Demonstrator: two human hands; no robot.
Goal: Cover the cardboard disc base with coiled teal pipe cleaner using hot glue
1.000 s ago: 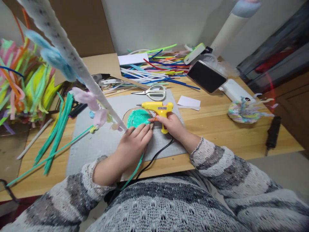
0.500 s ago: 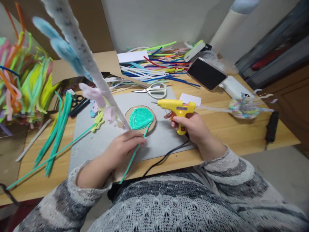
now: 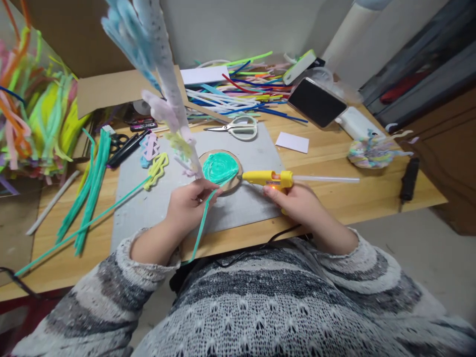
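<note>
Left grip [image 3: 188, 202] pinches green strand [image 3: 201, 225], presumably to free the edge of wooden disc [image 3: 232, 186], just beyond, for nozzle [image 3: 240, 177]; right grip [image 3: 299, 202] closed round glue gun [image 3: 260, 178].

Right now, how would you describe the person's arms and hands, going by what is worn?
The left sleeve and right sleeve are knitted, banded in off-white, grey and charcoal, with loose, wavy-edged cuffs. The left hand and right hand are ungloved; no rings show.

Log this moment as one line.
left hand: holding green strip; right hand: gripping yellow glue gun, pointed toward wooden disc; on disc: green coil; beyond disc: white-handled scissors
</note>
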